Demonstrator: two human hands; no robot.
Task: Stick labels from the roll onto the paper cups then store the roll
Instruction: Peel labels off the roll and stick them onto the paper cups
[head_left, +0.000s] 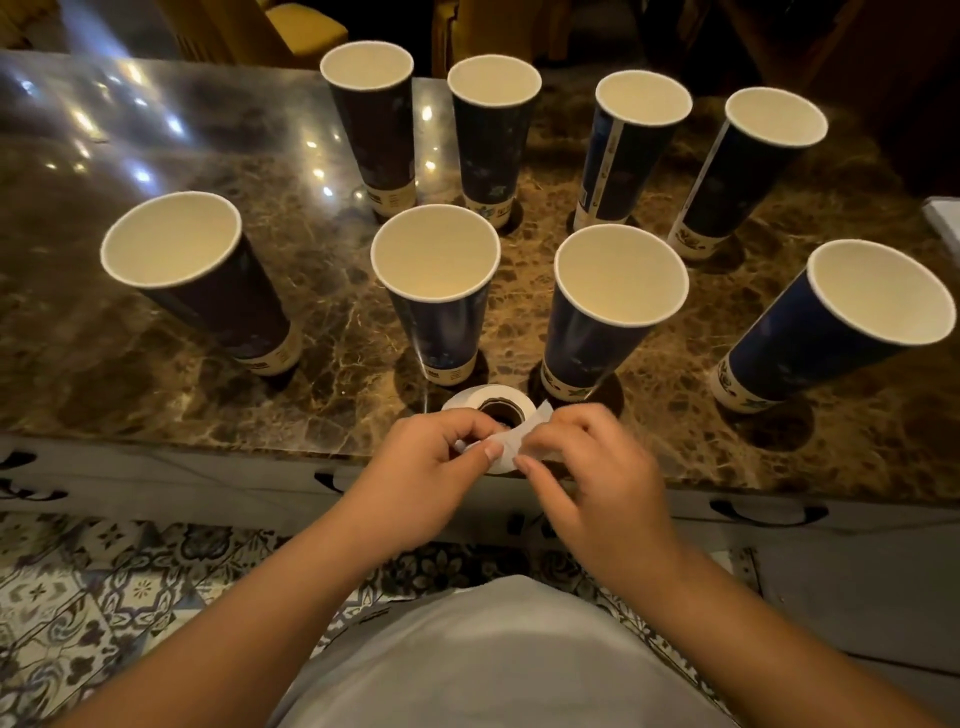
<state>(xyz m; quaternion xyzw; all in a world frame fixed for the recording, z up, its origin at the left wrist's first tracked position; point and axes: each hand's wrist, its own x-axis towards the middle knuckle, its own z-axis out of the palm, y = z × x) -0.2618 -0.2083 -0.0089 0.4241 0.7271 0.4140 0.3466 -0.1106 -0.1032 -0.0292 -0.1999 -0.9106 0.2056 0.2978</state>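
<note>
Eight paper cups stand upright on the marble bench (156, 364), mouths up, in two rows of four, spaced apart so I can get at each wall without knocking its neighbour; the nearest one, the front middle cup (441, 312), sits just beyond the roll, which looks like the handiest place to start. No cup shows a label that I can make out, so I judge the sticking has barely begun. The label roll (470, 402) lies flat at the bench's near edge, right under my hands, close so the strip needn't stretch far. My left hand (431, 467) pinches the loose end of white strip (501, 449) between thumb and forefinger, pinning the backing; my right hand (587, 462) is pinched on the same strip from the other side, fingertips working at the edge; the two hands are nearly touching, both closed on that paper. I reckon I'm peeling a label free; whether it has lifted yet I cannot tell, the paper is too small and bright. A white thing (945, 218) pokes in at far right; unclear what.
</note>
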